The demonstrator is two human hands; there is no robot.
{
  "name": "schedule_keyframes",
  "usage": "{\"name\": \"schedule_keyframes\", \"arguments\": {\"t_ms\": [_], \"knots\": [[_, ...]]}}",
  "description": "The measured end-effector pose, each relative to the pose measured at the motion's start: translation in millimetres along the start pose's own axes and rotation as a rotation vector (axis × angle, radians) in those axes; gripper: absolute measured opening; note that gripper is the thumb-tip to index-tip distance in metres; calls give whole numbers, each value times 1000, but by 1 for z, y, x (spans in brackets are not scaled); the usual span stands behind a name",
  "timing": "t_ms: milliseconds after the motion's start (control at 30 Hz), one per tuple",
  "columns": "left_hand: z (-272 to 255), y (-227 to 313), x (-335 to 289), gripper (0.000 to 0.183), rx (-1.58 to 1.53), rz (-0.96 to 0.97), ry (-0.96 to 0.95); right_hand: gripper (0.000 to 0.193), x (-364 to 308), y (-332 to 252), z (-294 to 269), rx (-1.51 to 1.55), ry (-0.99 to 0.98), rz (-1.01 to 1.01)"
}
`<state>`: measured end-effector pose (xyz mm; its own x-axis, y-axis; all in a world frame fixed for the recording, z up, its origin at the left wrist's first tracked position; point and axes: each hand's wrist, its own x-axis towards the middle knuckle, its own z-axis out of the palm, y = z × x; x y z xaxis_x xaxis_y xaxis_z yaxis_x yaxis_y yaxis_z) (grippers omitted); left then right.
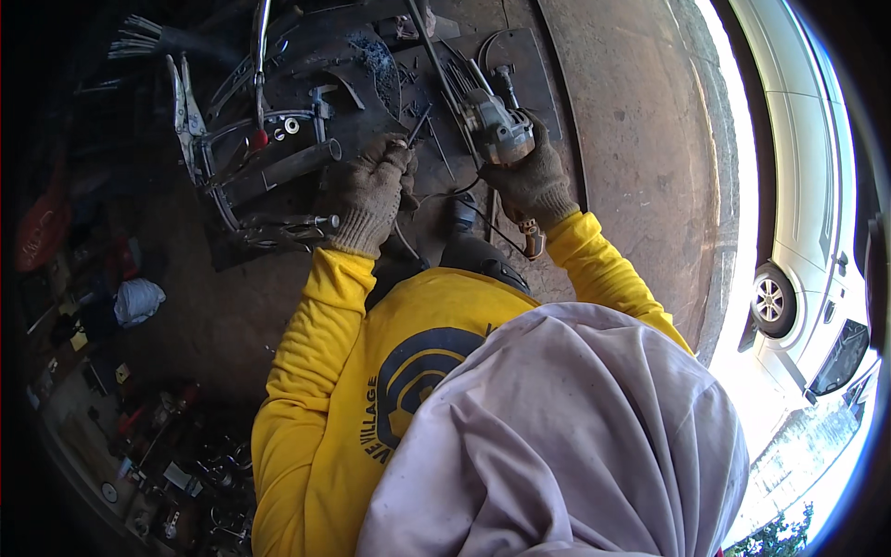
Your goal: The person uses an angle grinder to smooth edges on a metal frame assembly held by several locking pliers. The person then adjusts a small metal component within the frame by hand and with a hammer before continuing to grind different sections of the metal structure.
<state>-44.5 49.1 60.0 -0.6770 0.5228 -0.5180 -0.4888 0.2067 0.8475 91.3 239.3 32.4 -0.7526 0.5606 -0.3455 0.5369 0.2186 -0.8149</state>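
Note:
My right hand [534, 176], in a brown knit glove, is closed round a power tool [501, 128] with a grey metal head and an orange housing, which looks like an angle grinder. An orange and black piece [532, 239] shows below that wrist; whether it belongs to the tool I cannot tell. My left hand [371, 190], gloved the same way, is closed, and a thin dark rod [420, 123] sticks out past its fingertips. A cut metal pipe [288, 172] lies just left of this hand, beside a curved metal frame [221, 200].
Locking pliers [186, 111] grip the frame, and more clamps [283, 227] sit at its near end. Thin rods and a dark metal plate [534, 74] lie beyond my hands. A cable [445, 195] runs between them. Cluttered tools [186, 473] are at lower left; a white vehicle [807, 167] stands right.

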Motion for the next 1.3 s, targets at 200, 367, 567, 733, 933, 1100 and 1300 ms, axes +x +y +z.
{"name": "schedule_keyframes", "arguments": {"t_ms": [200, 367, 567, 733, 933, 1100, 1300], "knots": [[-14, -2, 5, 16, 455, 121, -2, 101, 2, 5, -3, 56, -29, -93], [-17, -9, 7, 15, 630, 494, 60, 99, 9, 24, -8, 33, -50, -230], [-22, -17, 11, 15, 511, 638, 2, 97, 7, 32, -17, 59, -83, -209], [-21, -10, 4, 14, 658, 613, -15, 97, 2, 33, -21, 104, -115, -201], [-20, -15, 10, 15, 705, 639, -49, 94, 1, 34, -22, 138, -87, -231], [-22, -13, 12, 15, 801, 881, -56, 98, 3, 36, -27, 35, -124, -262], [-18, -25, 3, 15, 550, 594, -102, 92, 10, 55, -21, 221, -71, -180]]}}
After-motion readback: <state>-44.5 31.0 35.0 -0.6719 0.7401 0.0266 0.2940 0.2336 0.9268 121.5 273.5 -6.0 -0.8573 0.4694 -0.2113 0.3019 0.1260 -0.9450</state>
